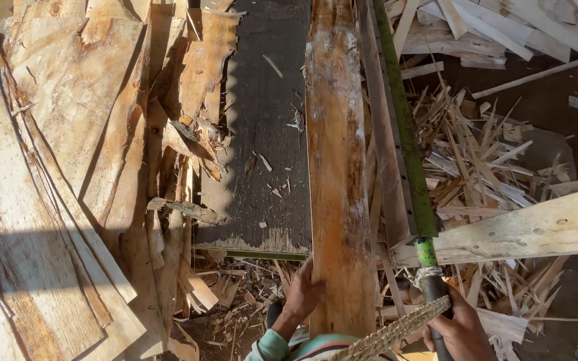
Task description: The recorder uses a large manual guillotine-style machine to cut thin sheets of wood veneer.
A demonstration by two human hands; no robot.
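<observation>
While the left hand (304, 292) lies with fingers spread loosely along the near left edge of a long wooden plank (336, 167), the right hand (461, 327) is curled tight around the dark handle of a green-bladed saw (406, 140). From both hands the plank runs toward twelve o'clock, its near end between them, and the saw blade lies just beside its right edge, slanting slightly to eleven o'clock. A braided rope (396, 331) crosses in front at six o'clock. At the plank's nine o'clock is a dark board (262, 120), and beyond that a heap of bark slabs (68, 167). At three o'clock lie pale wood splinters (476, 160) and a light beam (530, 230).
</observation>
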